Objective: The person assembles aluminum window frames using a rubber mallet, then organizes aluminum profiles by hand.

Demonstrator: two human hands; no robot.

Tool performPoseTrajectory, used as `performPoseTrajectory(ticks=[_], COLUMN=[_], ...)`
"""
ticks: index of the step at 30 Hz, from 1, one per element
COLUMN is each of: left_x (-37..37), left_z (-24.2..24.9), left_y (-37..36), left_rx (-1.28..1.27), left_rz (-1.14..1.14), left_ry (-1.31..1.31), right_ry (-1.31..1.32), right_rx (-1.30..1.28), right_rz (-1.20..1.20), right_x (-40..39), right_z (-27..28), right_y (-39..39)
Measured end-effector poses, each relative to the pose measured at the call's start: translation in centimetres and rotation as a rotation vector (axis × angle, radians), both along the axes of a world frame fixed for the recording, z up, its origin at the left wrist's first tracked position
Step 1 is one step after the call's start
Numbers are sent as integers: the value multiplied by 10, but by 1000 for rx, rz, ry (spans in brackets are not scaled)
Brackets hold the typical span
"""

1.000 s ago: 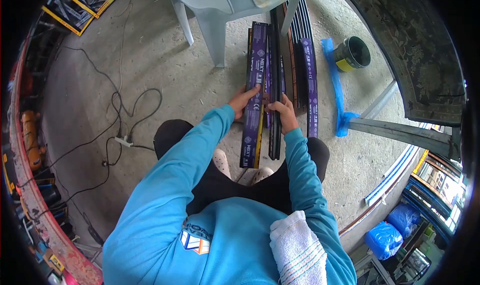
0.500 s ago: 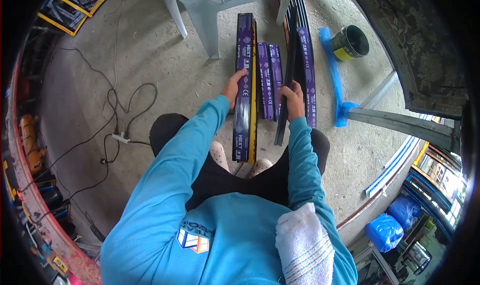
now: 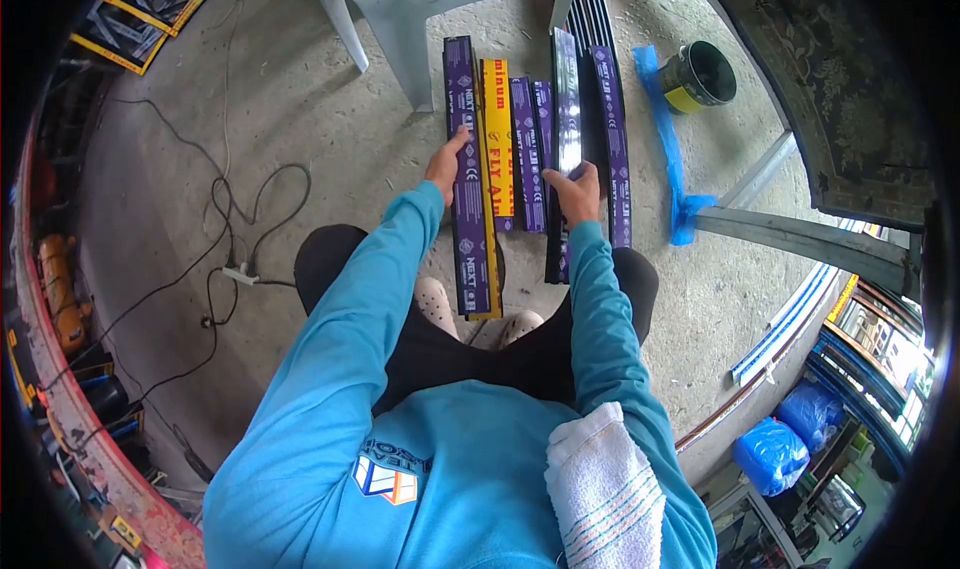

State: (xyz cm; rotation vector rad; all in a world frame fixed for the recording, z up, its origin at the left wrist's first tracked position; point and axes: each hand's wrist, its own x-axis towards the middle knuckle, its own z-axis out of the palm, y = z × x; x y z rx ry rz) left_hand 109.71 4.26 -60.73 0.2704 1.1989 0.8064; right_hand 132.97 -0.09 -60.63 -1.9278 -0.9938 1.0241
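Note:
My left hand (image 3: 446, 167) grips a long purple-faced profile (image 3: 468, 229) with a yellow side strip, held over the floor. A second purple profile (image 3: 567, 99), its face shining with glare, is in my right hand (image 3: 577, 191), thumb on its left edge. Between the two lie a yellow-faced profile (image 3: 497, 119) with red lettering and shorter purple profiles (image 3: 526, 159). Another long purple profile (image 3: 611, 139) lies to the right of my right hand.
A grey plastic chair (image 3: 395, 39) stands ahead. A black bucket (image 3: 697, 76), blue plastic strip (image 3: 664, 139) and metal leg (image 3: 800, 239) are on the right. Cables (image 3: 232, 219) with a power strip (image 3: 241, 275) lie left. More dark profiles (image 3: 590, 14) extend ahead.
The left profile has shifted left, uncovering the yellow-faced one. The right profile has turned from its dark side to its shiny purple face and moved slightly left.

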Motion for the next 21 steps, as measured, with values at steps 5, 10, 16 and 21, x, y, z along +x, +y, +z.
performPoseTrajectory(ticks=[5, 10, 16, 21], left_x=[-13, -18, -26, -26], left_z=[-3, -10, -10, 1], left_y=[-2, -4, -5, -3], left_rx=[9, 0, -12, -12], left_rz=[-33, -9, -16, -6], left_ry=[-41, -23, -22, -67], right_ry=[-65, -83, -163, -143], right_rx=[-90, -138, -161, -232], right_rz=[23, 112, 75, -7], right_x=[-10, -21, -20, -9], right_z=[-8, -23, -59, -91], right_y=[0, 1, 9, 8])
